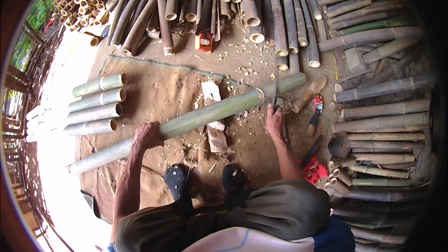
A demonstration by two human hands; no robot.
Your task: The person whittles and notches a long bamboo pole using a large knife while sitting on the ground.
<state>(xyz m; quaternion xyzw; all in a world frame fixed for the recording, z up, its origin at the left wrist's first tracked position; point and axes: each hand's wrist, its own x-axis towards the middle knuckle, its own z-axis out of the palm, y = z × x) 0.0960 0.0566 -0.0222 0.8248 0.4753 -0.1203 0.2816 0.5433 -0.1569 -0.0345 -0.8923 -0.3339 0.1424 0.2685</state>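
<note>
The fingers of the left hand [148, 135] are curled closed over a pole [207, 116], left of its middle. The right hand [275, 119] is closed around the handle of a dark, narrow blade [276, 84], which is held across the pole toward its far right end; whether the edge bites cannot be told. The pole, smooth, round, grey-green bamboo with a pale ring at a joint, is slanted from near left to far right and is crossed beneath by a rough, pale wood block [217, 141]. A coarse brown cloth [140, 70] is spread underneath, littered with curled chips [246, 71]. At the left, four short, hollow tubes [95, 112] are laid side by side. Long, weathered canes [275, 14] are ranged at the far side, and more stems [385, 107] are stacked at the right.
</note>
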